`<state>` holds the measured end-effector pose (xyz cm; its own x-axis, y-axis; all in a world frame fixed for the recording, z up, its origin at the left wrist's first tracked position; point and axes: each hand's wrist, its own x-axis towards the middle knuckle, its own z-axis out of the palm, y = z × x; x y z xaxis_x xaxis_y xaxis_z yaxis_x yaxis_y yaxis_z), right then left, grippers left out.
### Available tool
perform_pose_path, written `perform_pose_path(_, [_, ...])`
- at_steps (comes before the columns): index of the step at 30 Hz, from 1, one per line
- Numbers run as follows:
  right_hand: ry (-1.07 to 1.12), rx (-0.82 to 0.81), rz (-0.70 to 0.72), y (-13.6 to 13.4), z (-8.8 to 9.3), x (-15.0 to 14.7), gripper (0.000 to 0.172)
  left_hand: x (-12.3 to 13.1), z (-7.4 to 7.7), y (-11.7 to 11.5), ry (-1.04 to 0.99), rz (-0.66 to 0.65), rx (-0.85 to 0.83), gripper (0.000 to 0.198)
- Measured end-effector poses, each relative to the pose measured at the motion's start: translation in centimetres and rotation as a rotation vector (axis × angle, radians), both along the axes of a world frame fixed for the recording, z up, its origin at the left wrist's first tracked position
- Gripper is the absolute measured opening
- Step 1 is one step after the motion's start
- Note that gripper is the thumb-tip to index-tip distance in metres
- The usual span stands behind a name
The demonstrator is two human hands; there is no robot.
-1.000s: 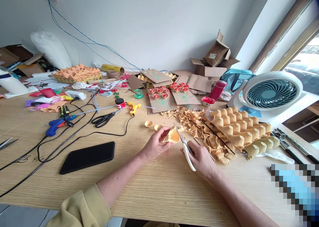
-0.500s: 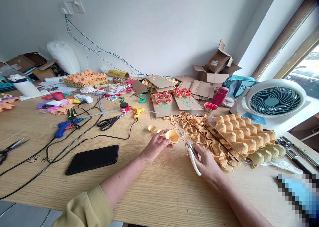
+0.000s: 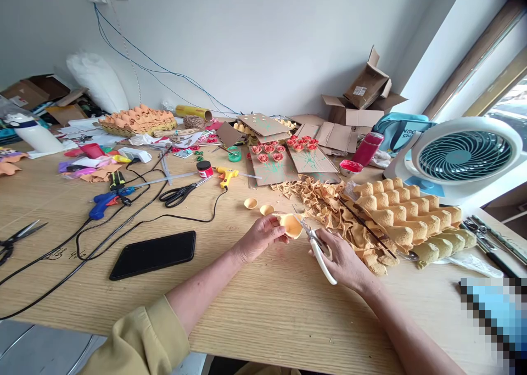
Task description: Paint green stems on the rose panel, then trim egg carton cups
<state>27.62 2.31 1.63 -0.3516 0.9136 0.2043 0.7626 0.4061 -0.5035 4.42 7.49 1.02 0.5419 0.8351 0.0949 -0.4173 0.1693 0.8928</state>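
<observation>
My left hand point(image 3: 259, 239) pinches a small orange egg-carton cup point(image 3: 291, 225) just above the wooden table point(image 3: 263, 309). My right hand point(image 3: 341, 261) grips white-handled scissors point(image 3: 313, 242), whose blades point up and left and meet the cup's right edge. Two more cut cups point(image 3: 258, 206) lie on the table just beyond the left hand. A heap of orange carton scraps point(image 3: 325, 199) spreads behind the scissors. An upturned orange egg tray point(image 3: 407, 213) rests to the right of my right hand.
A black tablet point(image 3: 153, 253) lies to the left, with black cables, black scissors point(image 3: 181, 192), and blue point(image 3: 105, 200) and yellow point(image 3: 225, 175) glue guns beyond. Cardboard sheets with red flowers point(image 3: 284, 158), a red paint cup point(image 3: 351, 167), boxes and a white fan point(image 3: 465, 158) stand further back.
The view shifted slightly. My left hand turned the cup a little and the scissor blades came back against its right edge. Both hands stay in the same place.
</observation>
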Motion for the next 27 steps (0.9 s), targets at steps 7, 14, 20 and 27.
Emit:
perform_pose_path(7, [-0.008,0.024,0.024,0.04,0.04,-0.18,0.017,0.07,-0.05,-0.08,0.055,-0.021,0.035,0.041])
perform_pose_path(14, [-0.037,0.073,0.043,-0.07,0.06,-0.12,0.018,0.0,0.47,-0.2,0.048,-0.052,-0.008,0.041])
perform_pose_path(20, [-0.032,0.11,0.063,0.16,-0.24,-0.03,0.018,-0.08,0.35,-0.04,0.012,-0.074,-0.053,0.041])
perform_pose_path(27, [-0.051,0.141,0.089,0.27,-0.49,0.04,0.022,-0.08,-0.08,0.03,-0.006,-0.068,-0.073,0.039])
